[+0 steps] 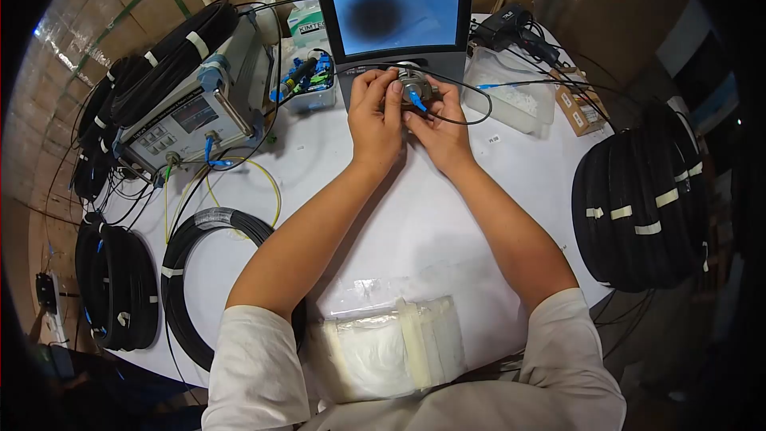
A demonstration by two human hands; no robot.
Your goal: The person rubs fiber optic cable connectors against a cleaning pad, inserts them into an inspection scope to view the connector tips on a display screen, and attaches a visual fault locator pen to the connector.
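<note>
At the base of a screen unit (399, 12), a round metal connector holder (414, 80) sits between my two hands. A blue fiber-optic connector (416, 100) is seated at its front, and its black cable (479, 116) loops off to the right. My left hand (375, 124) is closed on the holder's left side, thumb pressed against the metal. Curled around the right side is my right hand (444, 132), its thumb just below the connector; some of its fingertips are hidden. On the screen is a dark blurred round spot over blue.
At left stands a test instrument (195, 124) with cable coils on top. A cable coil (182, 287) lies on the white table, and a larger black coil stack (642, 207) stands at right. Behind are a bin of blue connectors (311, 84), a plastic tray (515, 104) and a heat gun (511, 28).
</note>
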